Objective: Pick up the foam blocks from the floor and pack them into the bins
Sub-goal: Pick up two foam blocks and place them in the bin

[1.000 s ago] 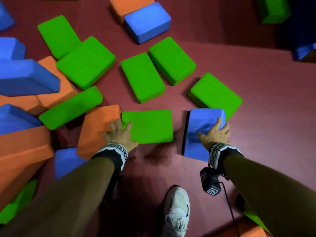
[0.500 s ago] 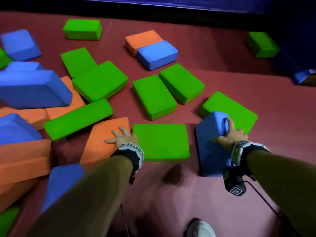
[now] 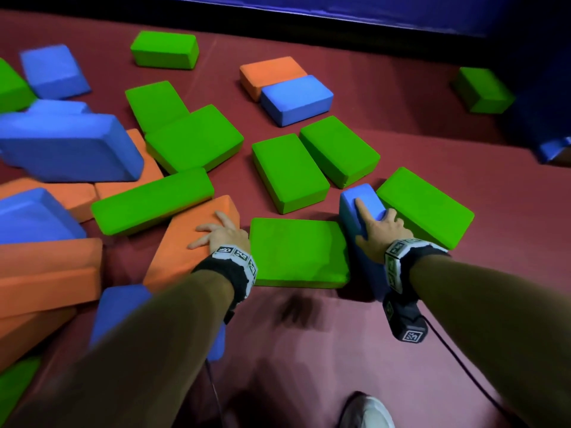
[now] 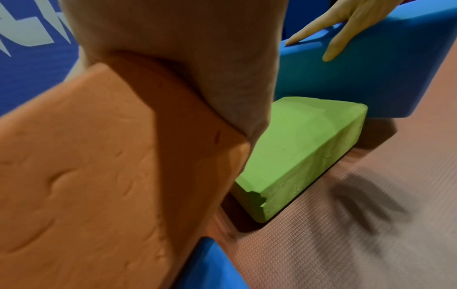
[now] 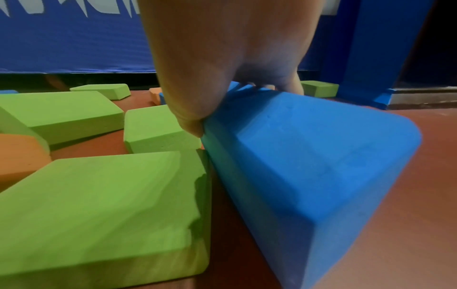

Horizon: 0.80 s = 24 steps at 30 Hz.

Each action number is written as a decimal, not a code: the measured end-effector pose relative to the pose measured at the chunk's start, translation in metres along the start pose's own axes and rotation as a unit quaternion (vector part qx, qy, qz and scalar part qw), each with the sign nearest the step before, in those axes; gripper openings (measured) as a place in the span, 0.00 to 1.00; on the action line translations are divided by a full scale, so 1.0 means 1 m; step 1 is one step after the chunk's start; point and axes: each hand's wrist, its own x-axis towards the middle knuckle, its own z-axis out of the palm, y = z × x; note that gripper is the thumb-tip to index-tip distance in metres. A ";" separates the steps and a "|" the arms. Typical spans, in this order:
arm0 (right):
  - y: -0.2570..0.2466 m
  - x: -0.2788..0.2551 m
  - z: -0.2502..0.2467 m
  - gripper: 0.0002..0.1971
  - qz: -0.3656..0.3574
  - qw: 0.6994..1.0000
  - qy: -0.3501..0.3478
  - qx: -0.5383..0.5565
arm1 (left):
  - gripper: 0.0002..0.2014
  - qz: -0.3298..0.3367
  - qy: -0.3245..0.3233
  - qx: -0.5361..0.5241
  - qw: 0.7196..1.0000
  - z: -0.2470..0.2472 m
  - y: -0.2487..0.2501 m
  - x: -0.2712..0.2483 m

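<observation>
My left hand [image 3: 221, 234] lies over the right edge of an orange foam block [image 3: 185, 251], fingers spread on top. In the left wrist view the palm [image 4: 185, 58] wraps that raised edge of the orange block [image 4: 86, 166]. My right hand [image 3: 378, 230] grips a blue block [image 3: 361, 199] that stands on its long edge, index finger along the top and thumb on the left face. The right wrist view shows the thumb [image 5: 193, 117] pressed into the blue block [image 5: 309, 166]. A flat green block [image 3: 296, 251] lies between the two hands.
Several green, blue and orange blocks are scattered over the dark red floor mat [image 3: 463, 168], with a pile at the left [image 3: 61, 149]. A blue padded wall [image 3: 401, 13] runs along the back. My white shoe [image 3: 366, 410] is at the bottom. No bin is in view.
My right hand has tipped the blue block from lying flat up onto its edge. My left hand has shifted from the green block's corner fully onto the orange block. The head view has risen.
</observation>
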 end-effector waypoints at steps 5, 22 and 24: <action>-0.006 0.008 -0.026 0.42 -0.032 0.999 0.016 -0.027 | 0.31 0.005 0.000 -0.001 1.000 -0.010 -0.009 -0.002; -0.018 -0.158 -0.361 0.39 -0.135 0.989 0.055 0.038 | 0.42 -0.005 0.043 -0.273 0.961 -0.250 -0.193 -0.231; -0.016 -0.192 -0.420 0.40 -0.146 0.987 0.059 0.030 | 0.40 -0.016 0.056 -0.303 0.951 -0.293 -0.225 -0.273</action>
